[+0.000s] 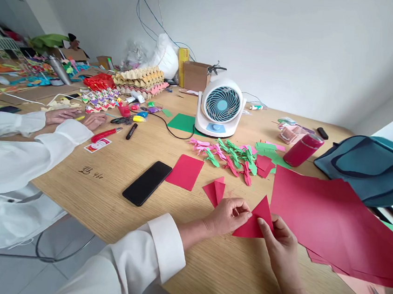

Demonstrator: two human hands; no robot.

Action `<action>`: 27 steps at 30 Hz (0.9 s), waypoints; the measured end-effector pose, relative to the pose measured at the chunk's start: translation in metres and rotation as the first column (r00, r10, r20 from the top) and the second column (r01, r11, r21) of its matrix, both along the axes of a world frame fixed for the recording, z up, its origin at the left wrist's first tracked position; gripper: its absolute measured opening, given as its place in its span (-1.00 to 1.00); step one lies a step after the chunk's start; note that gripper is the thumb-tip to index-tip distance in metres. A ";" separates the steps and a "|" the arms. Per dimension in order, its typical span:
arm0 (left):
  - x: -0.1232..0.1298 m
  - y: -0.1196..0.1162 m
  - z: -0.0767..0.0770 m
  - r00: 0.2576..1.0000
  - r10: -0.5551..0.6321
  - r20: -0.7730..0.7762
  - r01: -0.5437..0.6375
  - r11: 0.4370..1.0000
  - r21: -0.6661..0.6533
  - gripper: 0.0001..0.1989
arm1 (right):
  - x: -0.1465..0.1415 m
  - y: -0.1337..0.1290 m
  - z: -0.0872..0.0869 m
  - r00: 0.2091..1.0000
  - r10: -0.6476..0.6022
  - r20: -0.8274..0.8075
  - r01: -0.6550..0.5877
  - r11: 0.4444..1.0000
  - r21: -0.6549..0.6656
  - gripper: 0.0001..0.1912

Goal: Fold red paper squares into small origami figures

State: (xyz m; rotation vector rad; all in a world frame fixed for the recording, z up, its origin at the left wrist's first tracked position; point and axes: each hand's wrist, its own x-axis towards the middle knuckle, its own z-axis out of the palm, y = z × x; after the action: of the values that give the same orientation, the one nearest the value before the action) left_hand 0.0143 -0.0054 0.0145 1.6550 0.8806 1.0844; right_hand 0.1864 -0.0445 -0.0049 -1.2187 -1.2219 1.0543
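A red paper triangle (255, 226) is held up just above the table between my two hands. My left hand (229, 216) pinches its left edge with thumb and fingers. On the right edge, my right hand (280, 240) grips it, thumb on the near face and fingers behind. Just beyond my left hand lies a folded red paper piece (213, 191). Farther off is a flat red paper rectangle (185, 171). Several folded paper figures (233, 153) in green, pink and red lie in a heap past my hands.
A white fan (220, 107) stands behind the figures. Large red sheets (329, 217) cover the right side, near a red bottle (303, 150) and a teal bag (373, 170). A black phone (147, 182) lies left. Another person's hands (76, 118) rest at the far left.
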 end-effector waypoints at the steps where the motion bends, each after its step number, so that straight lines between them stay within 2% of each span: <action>1: 0.001 0.000 -0.002 1.000 0.000 0.001 0.000 1.000 -0.008 -0.88 | 0.000 0.001 -0.002 1.000 0.000 -0.003 0.000 1.000 -0.014 -0.76; 9: 0.005 -0.003 -0.010 0.999 0.043 0.011 -0.042 0.996 -0.078 -0.87 | 0.003 0.001 -0.009 0.993 0.071 -0.091 -0.085 0.983 -0.161 -0.65; 16: 0.006 -0.004 -0.011 0.999 0.051 -0.006 -0.052 0.995 -0.086 -0.89 | 0.012 0.000 -0.020 0.993 0.038 -0.112 -0.061 0.975 -0.216 -0.59; 21: 0.008 -0.003 -0.014 0.999 0.047 0.007 -0.046 0.993 -0.112 -0.90 | 0.017 -0.001 -0.029 0.996 -0.042 -0.076 0.023 0.970 -0.241 -0.57; 27: 0.008 -0.002 -0.017 0.999 0.043 0.033 -0.038 0.990 -0.138 -0.92 | 0.017 -0.003 -0.029 0.993 -0.068 -0.098 0.040 0.965 -0.258 -0.58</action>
State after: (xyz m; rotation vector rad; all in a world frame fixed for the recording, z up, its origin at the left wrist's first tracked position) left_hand 0.0226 -0.0075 -0.0030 1.5056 0.9483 1.0539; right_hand 0.2031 -0.0477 -0.0339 -1.3658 -0.9870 1.2482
